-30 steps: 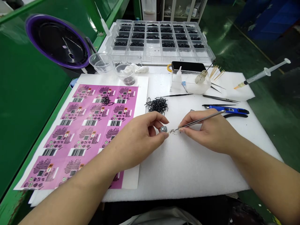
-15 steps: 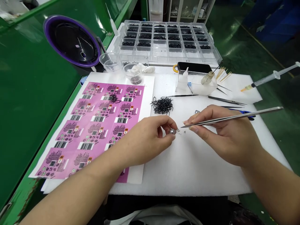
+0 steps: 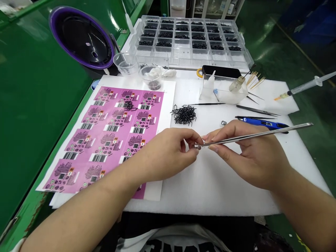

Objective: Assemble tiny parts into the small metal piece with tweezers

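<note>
Between the thumb and fingers of my left hand (image 3: 168, 154) is a small shiny metal piece (image 3: 196, 146), mostly covered by the fingertips. My right hand (image 3: 249, 154) grips silver tweezers (image 3: 262, 134) like a pen. Their tips meet the metal piece, and the fingertips of both hands nearly touch. Whether the tips pinch anything is too small to make out. Just beyond my hands lies a heap of bent black wire pieces (image 3: 184, 114). A second small metal piece (image 3: 223, 123) rests on the white foam sheet (image 3: 210, 189) near my right knuckles.
Pink printed sheets (image 3: 107, 140) cover the left side, with a few black pieces on top. A compartment box (image 3: 183, 52) stands at the back. Clear cups (image 3: 126, 64), an acrylic block (image 3: 223, 92), a syringe (image 3: 304, 85), a blue tool (image 3: 262, 121) and a purple-rimmed black device (image 3: 81, 38) surround the area.
My right hand has moved left, bringing the tweezer tips onto the metal piece in my left hand. More of the blue tool shows. The camera view has shifted slightly.
</note>
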`<move>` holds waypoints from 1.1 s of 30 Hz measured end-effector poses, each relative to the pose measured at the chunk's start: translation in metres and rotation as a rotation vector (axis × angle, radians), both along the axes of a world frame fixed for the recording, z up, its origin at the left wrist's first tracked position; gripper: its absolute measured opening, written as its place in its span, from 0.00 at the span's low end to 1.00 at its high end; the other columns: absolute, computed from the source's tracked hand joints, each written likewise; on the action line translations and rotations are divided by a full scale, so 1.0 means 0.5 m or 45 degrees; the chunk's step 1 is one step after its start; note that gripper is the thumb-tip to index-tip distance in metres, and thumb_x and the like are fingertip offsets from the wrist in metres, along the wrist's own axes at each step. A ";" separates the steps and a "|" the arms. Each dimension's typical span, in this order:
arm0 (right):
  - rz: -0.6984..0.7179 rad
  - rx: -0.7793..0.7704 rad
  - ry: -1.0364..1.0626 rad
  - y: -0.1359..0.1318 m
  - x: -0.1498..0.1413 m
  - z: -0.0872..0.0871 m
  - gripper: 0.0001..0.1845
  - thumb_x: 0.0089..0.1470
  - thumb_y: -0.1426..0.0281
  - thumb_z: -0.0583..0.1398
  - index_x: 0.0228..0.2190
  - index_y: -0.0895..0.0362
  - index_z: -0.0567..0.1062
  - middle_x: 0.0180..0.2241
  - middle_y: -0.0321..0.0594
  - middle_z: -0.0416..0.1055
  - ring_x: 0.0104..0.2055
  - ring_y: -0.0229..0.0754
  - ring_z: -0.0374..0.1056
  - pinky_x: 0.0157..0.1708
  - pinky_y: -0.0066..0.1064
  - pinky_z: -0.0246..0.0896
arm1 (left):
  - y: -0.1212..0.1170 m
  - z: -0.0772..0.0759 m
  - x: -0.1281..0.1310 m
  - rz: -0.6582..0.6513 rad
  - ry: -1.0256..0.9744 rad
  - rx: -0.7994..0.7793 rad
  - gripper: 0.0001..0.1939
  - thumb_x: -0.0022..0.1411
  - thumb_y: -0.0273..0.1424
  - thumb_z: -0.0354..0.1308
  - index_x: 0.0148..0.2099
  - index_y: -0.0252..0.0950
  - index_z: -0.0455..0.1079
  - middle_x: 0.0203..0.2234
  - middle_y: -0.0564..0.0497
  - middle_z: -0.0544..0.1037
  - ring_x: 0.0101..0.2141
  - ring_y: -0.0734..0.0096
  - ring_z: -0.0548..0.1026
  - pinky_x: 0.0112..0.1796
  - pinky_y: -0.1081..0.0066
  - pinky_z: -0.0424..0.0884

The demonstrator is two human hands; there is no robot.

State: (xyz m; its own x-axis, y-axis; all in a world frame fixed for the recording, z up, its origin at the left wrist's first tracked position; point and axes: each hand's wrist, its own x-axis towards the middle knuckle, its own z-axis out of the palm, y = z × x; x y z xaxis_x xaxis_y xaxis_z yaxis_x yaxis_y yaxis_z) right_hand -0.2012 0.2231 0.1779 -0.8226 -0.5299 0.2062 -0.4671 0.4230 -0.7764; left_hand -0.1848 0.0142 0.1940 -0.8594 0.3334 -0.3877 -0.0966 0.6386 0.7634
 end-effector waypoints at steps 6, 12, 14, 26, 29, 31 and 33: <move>0.003 -0.056 0.014 0.001 0.005 0.001 0.06 0.54 0.72 0.64 0.36 0.51 0.75 0.37 0.38 0.78 0.37 0.46 0.75 0.40 0.39 0.73 | 0.000 0.000 0.002 0.014 0.013 0.015 0.11 0.60 0.32 0.56 0.43 0.43 0.76 0.23 0.59 0.72 0.24 0.77 0.68 0.26 0.74 0.63; 0.024 -0.043 0.054 -0.001 0.004 0.001 0.07 0.54 0.72 0.64 0.36 0.51 0.75 0.37 0.38 0.79 0.40 0.48 0.76 0.41 0.40 0.73 | -0.001 -0.001 -0.001 0.011 0.021 0.030 0.10 0.59 0.32 0.56 0.43 0.42 0.76 0.23 0.59 0.72 0.24 0.77 0.68 0.26 0.75 0.64; 0.026 -0.032 0.075 -0.001 0.004 0.001 0.07 0.54 0.73 0.64 0.36 0.51 0.75 0.38 0.38 0.79 0.40 0.48 0.76 0.41 0.41 0.73 | -0.001 -0.001 -0.001 0.004 0.019 0.035 0.11 0.60 0.32 0.56 0.43 0.42 0.76 0.23 0.59 0.72 0.24 0.78 0.68 0.26 0.75 0.64; 0.055 0.013 0.184 0.001 0.006 0.001 0.08 0.54 0.74 0.64 0.37 0.53 0.74 0.38 0.36 0.79 0.40 0.41 0.76 0.39 0.32 0.72 | -0.001 -0.001 -0.002 0.022 0.031 0.083 0.11 0.60 0.32 0.56 0.43 0.41 0.78 0.25 0.58 0.75 0.24 0.78 0.68 0.27 0.76 0.64; 0.055 0.044 0.224 0.001 0.007 0.002 0.07 0.54 0.74 0.64 0.36 0.53 0.74 0.38 0.35 0.79 0.40 0.41 0.76 0.39 0.31 0.72 | -0.002 -0.002 -0.003 0.022 0.023 0.090 0.14 0.61 0.32 0.55 0.47 0.43 0.79 0.24 0.59 0.76 0.24 0.78 0.68 0.26 0.75 0.63; 0.047 0.041 0.226 0.002 0.007 0.003 0.07 0.54 0.74 0.64 0.36 0.53 0.74 0.38 0.35 0.79 0.40 0.41 0.76 0.39 0.32 0.72 | -0.004 -0.003 -0.003 0.019 0.015 0.105 0.16 0.62 0.32 0.55 0.48 0.45 0.79 0.26 0.59 0.77 0.25 0.77 0.69 0.26 0.74 0.63; 0.032 0.013 0.198 0.002 0.006 0.004 0.08 0.53 0.74 0.65 0.36 0.53 0.74 0.37 0.35 0.79 0.40 0.41 0.76 0.39 0.32 0.72 | -0.004 -0.004 -0.002 0.016 0.011 0.122 0.16 0.62 0.32 0.55 0.49 0.45 0.78 0.28 0.58 0.78 0.27 0.75 0.71 0.27 0.73 0.64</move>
State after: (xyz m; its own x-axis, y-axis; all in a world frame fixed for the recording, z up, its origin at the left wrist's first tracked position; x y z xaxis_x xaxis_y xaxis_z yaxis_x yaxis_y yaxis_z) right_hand -0.1980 0.2242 0.1797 -0.7677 -0.5525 0.3247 -0.5920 0.4175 -0.6893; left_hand -0.1855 0.0121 0.1920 -0.8668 0.3578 -0.3474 -0.0976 0.5615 0.8217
